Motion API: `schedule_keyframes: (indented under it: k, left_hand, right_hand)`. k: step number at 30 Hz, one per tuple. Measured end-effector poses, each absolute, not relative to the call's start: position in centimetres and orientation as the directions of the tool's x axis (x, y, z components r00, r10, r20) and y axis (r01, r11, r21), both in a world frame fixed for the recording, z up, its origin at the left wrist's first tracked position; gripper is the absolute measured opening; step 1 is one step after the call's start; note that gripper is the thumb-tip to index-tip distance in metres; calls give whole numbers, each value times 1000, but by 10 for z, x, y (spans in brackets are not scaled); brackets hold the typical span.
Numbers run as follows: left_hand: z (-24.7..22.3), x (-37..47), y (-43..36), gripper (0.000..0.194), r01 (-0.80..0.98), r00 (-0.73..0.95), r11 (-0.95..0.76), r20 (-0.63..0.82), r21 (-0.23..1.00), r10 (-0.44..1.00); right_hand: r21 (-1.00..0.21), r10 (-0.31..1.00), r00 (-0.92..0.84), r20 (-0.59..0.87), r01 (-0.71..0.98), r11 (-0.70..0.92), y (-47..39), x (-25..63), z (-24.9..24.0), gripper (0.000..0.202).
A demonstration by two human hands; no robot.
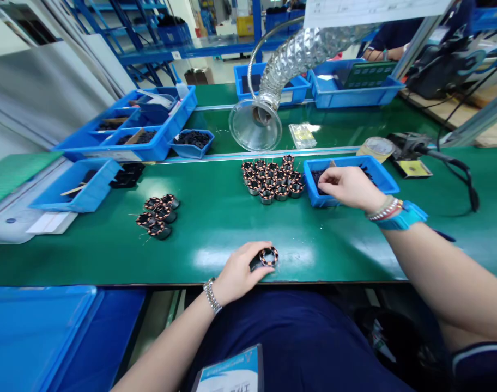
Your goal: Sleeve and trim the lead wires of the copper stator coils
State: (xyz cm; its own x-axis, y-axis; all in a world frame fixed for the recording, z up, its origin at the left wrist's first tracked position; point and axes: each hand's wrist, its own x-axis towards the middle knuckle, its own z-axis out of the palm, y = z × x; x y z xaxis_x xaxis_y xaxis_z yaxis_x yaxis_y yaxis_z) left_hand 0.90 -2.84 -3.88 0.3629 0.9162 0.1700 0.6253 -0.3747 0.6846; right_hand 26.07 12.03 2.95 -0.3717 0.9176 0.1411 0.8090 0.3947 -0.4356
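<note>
My left hand (242,270) is closed around a copper-wound motor stator (268,256) at the front edge of the green bench. The stator's ring of windings faces up toward me. Over a blue bin (352,161) at the right, my right hand (349,185) has its fingertips pinched together above small black parts (365,173). What the pinch holds, if anything, is too small to make out. Between the hands and farther back stands a cluster of stators (273,178). A smaller group of stators (157,215) sits to the left, some of them tilted.
A clear funnel (255,126) on a foil duct hangs over the bench. Behind the right bin are a tape roll (376,147) and a soldering-iron stand (410,152). Blue bins (74,190) line the left. Another person's hand (395,53) shows at the back right.
</note>
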Motion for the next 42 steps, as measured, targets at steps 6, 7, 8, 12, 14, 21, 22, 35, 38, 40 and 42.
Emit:
schedule_keyframes:
  k: [6, 7, 8, 12, 14, 21, 22, 35, 38, 40, 42]
  left_hand:
    - [-37, 32, -42, 36, 548, 449, -374, 114, 748, 886]
    - [-37, 33, -42, 35, 551, 441, -371, 117, 747, 890]
    - [-36, 35, -42, 35, 556, 433, -368, 118, 745, 894]
    - [-35, 37, -41, 36, 580, 413, -352, 107, 735, 904]
    - [-34, 38, -41, 37, 594, 403, -343, 100, 728, 910]
    - [-33, 38, -41, 37, 596, 400, -310, 60, 741, 914]
    - [-33, 39, -40, 37, 595, 405, -307, 52, 743, 913]
    - [-31, 43, -30, 43, 516, 507, -351, 52, 782, 861]
    - [-31, 43, -30, 42, 515, 507, -342, 41, 786, 861]
    - [-31, 43, -30, 43, 516, 505, -335, 36, 789, 863]
    - [-31, 43, -30, 43, 514, 502, -331, 36, 791, 864]
  right_hand:
    - [-873, 849, -487, -205, 483, 66, 24, 242, 1, 10]
    - [-881, 854, -474, -213, 471, 42, 14, 238, -7, 10]
    - [-887, 858, -460, -228, 461, 12, 7, 234, -14, 10]
    - [-920, 868, -404, -287, 367, -134, 0, 221, -27, 11]
    - [-944, 893, -372, -253, 297, -144, 0, 217, -29, 11]
    - [-920, 903, -392, 174, 263, 291, -6, 213, -38, 9]
    - [-911, 902, -383, 199, 266, 314, -6, 215, -38, 9]
    - [-932, 924, -267, -274, -161, -323, 2, 226, -34, 16]
    - [-921, 920, -263, -292, -183, -345, 4, 223, -34, 15]
    - [-925, 919, -262, -294, -166, -343, 5, 221, -33, 15]
    - [-931, 918, -267, -294, -135, -338, 5, 220, -31, 15]
